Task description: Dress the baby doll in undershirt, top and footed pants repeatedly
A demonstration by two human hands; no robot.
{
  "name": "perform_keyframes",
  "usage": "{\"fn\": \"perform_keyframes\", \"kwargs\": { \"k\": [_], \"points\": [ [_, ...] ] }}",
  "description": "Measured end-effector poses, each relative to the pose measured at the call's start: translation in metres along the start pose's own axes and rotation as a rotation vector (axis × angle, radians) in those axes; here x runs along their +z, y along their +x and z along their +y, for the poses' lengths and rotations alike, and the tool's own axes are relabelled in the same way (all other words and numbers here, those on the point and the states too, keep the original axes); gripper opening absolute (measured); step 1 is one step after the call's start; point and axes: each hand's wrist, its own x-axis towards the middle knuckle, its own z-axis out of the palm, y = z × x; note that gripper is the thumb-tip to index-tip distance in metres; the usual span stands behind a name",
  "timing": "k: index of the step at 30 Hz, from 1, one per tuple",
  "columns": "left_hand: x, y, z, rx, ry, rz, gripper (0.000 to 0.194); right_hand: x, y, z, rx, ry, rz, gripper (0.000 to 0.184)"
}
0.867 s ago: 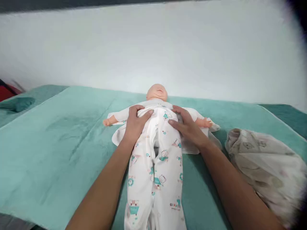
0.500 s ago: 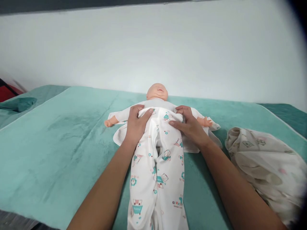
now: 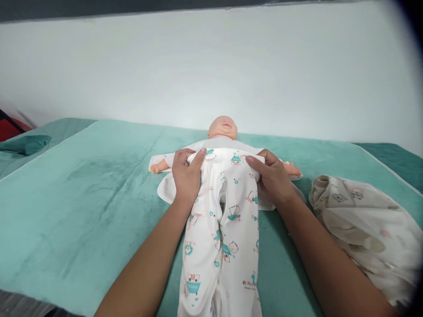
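Note:
A baby doll (image 3: 223,127) lies on its back, head toward the wall, arms stretched out sideways. It wears a white long-sleeved top (image 3: 221,141) whose loose lower edges spread out at both sides. White baby pants (image 3: 228,220) printed with small animals and carts cover its lower body and legs. My left hand (image 3: 190,174) pinches the waistband at its left end, thumb on top. At the right end, my right hand (image 3: 272,174) grips the same waistband between thumb and fingers. The fingertips are partly hidden behind the cloth.
A bundled white printed cloth item (image 3: 366,233) lies to the right of my right forearm. Beneath everything spreads a green plush cover (image 3: 99,211). The pale wall (image 3: 211,70) rises behind the doll. Something red (image 3: 9,127) shows at the far left edge.
Both hands have taken hold of the waistband's ends and stretched it wider, lifting it slightly. Doll and pants sit a little further right in the view.

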Motion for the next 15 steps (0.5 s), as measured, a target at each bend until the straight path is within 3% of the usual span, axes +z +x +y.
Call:
{"fn": "perform_keyframes", "kwargs": {
  "k": [3, 6, 10, 15],
  "points": [
    [0.000, 0.002, -0.002, -0.014, -0.016, 0.005, 0.028, -0.001, 0.001, 0.001, 0.005, -0.112, 0.014, 0.038],
    [0.000, 0.004, -0.001, -0.020, -0.039, -0.081, 0.031, -0.001, 0.003, 0.001, 0.023, -0.147, 0.004, 0.040],
    [-0.007, 0.006, 0.004, -0.060, -0.011, -0.272, 0.035, -0.009, 0.003, -0.004, 0.044, -0.250, -0.037, 0.040],
    [-0.032, 0.018, 0.012, -0.006, 0.077, -0.640, 0.031, -0.032, 0.001, -0.018, 0.139, -0.487, -0.339, 0.038]
  ]
}}
